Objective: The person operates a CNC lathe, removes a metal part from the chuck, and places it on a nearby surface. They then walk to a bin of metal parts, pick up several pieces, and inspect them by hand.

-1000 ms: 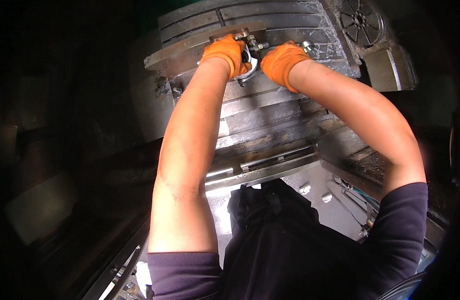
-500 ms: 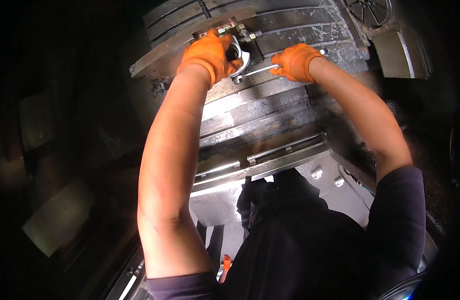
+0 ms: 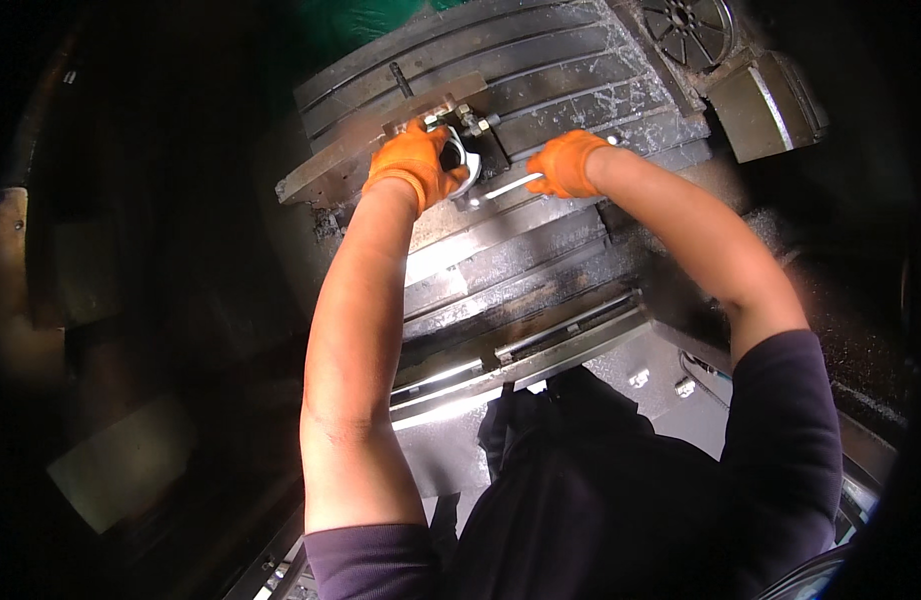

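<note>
My left hand (image 3: 411, 165), in an orange glove, is closed around the near side of a silver ring-shaped metal part (image 3: 473, 172) with a dark opening. This part sits against a thick steel bar (image 3: 326, 172) on a slotted machine table (image 3: 571, 85). Closed on a wrench (image 3: 508, 187) is my right hand (image 3: 564, 163), gloved in orange too. The wrench's left end lies just below the ring part; whether it grips a bolt there is too small to tell. Its other end shows beyond my right hand.
Bolts with brass-coloured nuts (image 3: 468, 115) stand just beyond the ring part. A dark stud (image 3: 401, 80) rises behind the bar. At the far right are a spoked handwheel (image 3: 687, 28) and a metal block (image 3: 756, 115). A metal rail (image 3: 571, 328) runs along the near side.
The whole view has shifted, so the table and hands appear lower in the picture. Both hands keep their grips; the right hand has moved slightly against the table.
</note>
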